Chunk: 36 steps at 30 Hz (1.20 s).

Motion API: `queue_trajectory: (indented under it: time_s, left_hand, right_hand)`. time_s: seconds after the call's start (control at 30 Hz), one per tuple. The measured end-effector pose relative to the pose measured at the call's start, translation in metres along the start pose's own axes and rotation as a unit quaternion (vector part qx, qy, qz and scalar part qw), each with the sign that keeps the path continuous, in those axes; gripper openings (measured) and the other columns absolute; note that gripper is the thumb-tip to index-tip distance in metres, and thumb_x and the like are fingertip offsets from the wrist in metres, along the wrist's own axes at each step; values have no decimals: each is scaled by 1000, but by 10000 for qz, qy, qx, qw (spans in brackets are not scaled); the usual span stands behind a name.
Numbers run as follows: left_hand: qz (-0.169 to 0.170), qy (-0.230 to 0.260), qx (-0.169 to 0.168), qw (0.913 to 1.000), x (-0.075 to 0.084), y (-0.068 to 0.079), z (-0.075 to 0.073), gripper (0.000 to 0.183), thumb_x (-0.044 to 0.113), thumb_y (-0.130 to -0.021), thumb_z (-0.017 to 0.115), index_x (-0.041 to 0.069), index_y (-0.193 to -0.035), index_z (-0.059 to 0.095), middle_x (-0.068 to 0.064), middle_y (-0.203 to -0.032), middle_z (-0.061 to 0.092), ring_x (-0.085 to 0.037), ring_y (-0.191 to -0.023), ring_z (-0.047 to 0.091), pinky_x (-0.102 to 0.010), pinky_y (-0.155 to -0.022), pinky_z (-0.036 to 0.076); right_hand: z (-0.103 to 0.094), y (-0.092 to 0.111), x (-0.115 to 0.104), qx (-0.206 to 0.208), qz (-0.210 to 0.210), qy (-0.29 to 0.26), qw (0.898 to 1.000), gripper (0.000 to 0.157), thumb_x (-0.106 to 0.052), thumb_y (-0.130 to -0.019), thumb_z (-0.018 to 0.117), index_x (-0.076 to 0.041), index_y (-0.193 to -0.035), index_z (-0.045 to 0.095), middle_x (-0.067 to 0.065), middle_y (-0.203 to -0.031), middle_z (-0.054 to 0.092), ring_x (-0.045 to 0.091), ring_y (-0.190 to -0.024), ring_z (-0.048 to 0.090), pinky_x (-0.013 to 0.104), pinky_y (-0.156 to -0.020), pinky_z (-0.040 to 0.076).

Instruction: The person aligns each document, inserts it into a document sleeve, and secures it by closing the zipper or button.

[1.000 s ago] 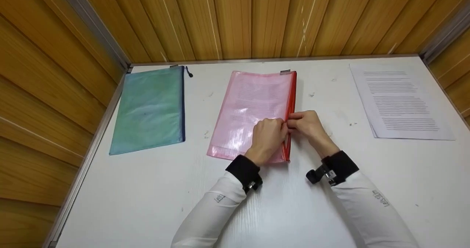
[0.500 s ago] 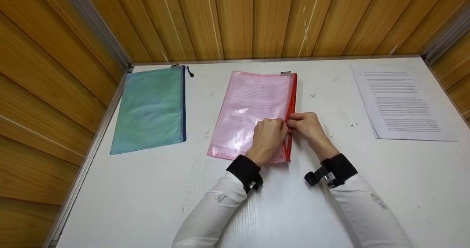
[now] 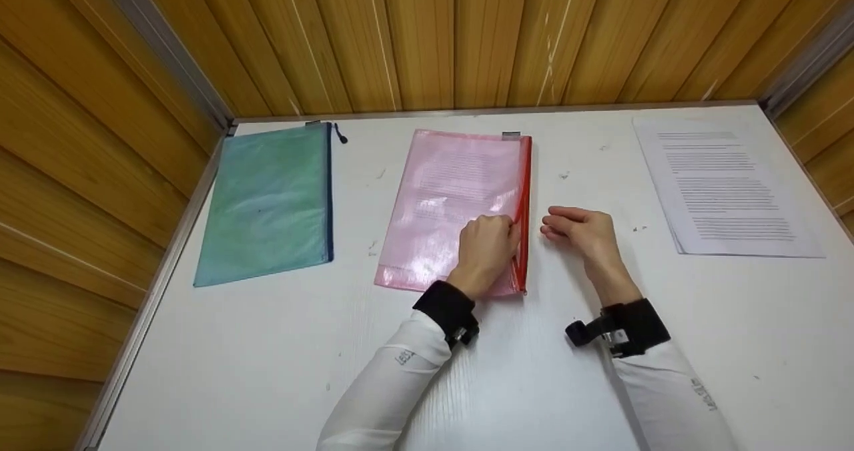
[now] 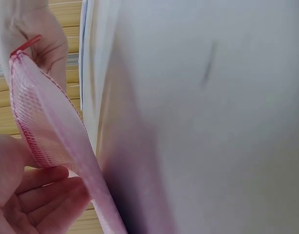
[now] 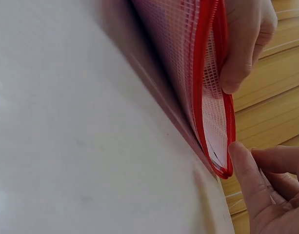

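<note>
A pink mesh zipper pouch [image 3: 460, 171] with a red zipper edge [image 3: 526, 197] lies in the middle of the table, printed sheets showing faintly through it. My left hand [image 3: 488, 247] pinches the upper layer by the zipper side, fingers curled and thumb over the red edge. In the right wrist view, the pouch's mouth [image 5: 215, 124] gapes between its two red zipper bands. My right hand [image 3: 580, 234] hovers just right of the pouch with loosely bent fingers, holding nothing. From the left wrist, the pouch's lower end [image 4: 47, 112] shows lifted apart into a gap.
To the left lies a green zipper pouch [image 3: 267, 204] with a dark blue zipper and a black pull. A stack of printed papers [image 3: 727, 191] lies at the right. Wood-patterned walls [image 3: 427, 44] border the white table [image 3: 233, 357] at the back and sides.
My right hand has let go of the red zipper edge and moved right, away from the pouch. My left hand keeps its hold in nearly the same place.
</note>
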<state>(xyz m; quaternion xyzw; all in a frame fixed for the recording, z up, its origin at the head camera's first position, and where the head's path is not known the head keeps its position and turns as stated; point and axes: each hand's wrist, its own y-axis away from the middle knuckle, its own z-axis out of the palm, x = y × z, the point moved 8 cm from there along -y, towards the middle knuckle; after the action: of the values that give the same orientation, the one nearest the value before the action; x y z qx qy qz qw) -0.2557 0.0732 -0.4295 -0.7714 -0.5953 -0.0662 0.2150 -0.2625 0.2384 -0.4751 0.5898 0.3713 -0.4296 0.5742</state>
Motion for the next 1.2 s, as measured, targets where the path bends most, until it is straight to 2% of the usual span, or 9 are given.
queue_trajectory:
  time_s: [0.13, 0.23, 0.53, 0.67, 0.8, 0.97, 1.1, 1.2]
  left_hand:
    - [72, -440, 36, 9990, 3, 0, 4, 30, 28, -92, 64, 16, -66, 70, -2, -66, 72, -24, -62, 71, -37, -54, 55]
    - [109, -700, -123, 9974, 6, 0, 7, 30, 29, -92, 64, 18, -65, 72, -1, -67, 72, -23, -64, 70, -37, -54, 55]
    - [436, -1253, -1107, 9850, 11, 6, 22, 22, 36, -95, 61, 27, -93, 81, -1, -95, 70, -20, -89, 62, -34, -63, 55]
    - [591, -1261, -1362, 9808, 9, 7, 25, 20, 35, -96, 60, 30, -101, 79, -1, -101, 68, -21, -96, 60, -34, -69, 54]
    - [825, -1214, -1600, 9761, 7, 11, 26, 23, 34, -97, 58, 28, -110, 76, -2, -108, 68, -22, -100, 59, -36, -74, 54]
    - [1099, -779, -1881, 9729, 4, 19, 19, 26, 32, -97, 57, 25, -116, 74, -3, -118, 68, -24, -106, 60, -38, -80, 56]
    - [1233, -492, -2296, 9642, 4, 28, 11, 28, 32, -98, 57, 23, -120, 72, -4, -125, 66, -24, -109, 61, -38, -85, 57]
    - [1360, -469, -2537, 9565, 5, 37, 4, 32, 35, -96, 60, 22, -124, 70, -4, -130, 64, -23, -114, 61, -38, -89, 57]
  right_hand:
    - [-9, 1, 5, 72, 120, -285, 9995, 50, -5, -93, 66, 14, -136, 50, -8, -80, 74, 4, -74, 74, 18, -76, 58]
    - [-13, 1, 7, 101, 166, -497, 9986, 52, -6, -92, 67, 13, -137, 50, -7, -82, 74, 5, -76, 74, 19, -77, 58]
    - [-22, 1, 8, 97, 289, -987, 9946, 57, -6, -91, 69, 13, -139, 46, -4, -84, 77, 7, -79, 75, 19, -79, 58]
    - [-24, 1, 8, 36, 322, -1065, 9938, 60, -5, -90, 70, 13, -142, 44, -3, -86, 77, 8, -81, 75, 19, -80, 58]
    - [-23, 1, 8, -45, 294, -1171, 9927, 58, -6, -90, 71, 11, -140, 47, -1, -86, 77, 9, -81, 75, 19, -80, 58]
    - [-23, 3, 7, -87, 259, -1240, 9919, 58, -6, -89, 72, 12, -138, 48, 1, -87, 77, 10, -81, 76, 20, -80, 58]
    - [-24, 4, 7, -112, 248, -1199, 9924, 63, -7, -89, 72, 13, -142, 43, 0, -87, 77, 10, -82, 75, 20, -81, 58]
    - [-25, 5, 7, -105, 258, -1150, 9930, 64, -8, -90, 72, 13, -143, 42, 0, -87, 77, 10, -81, 76, 19, -81, 58]
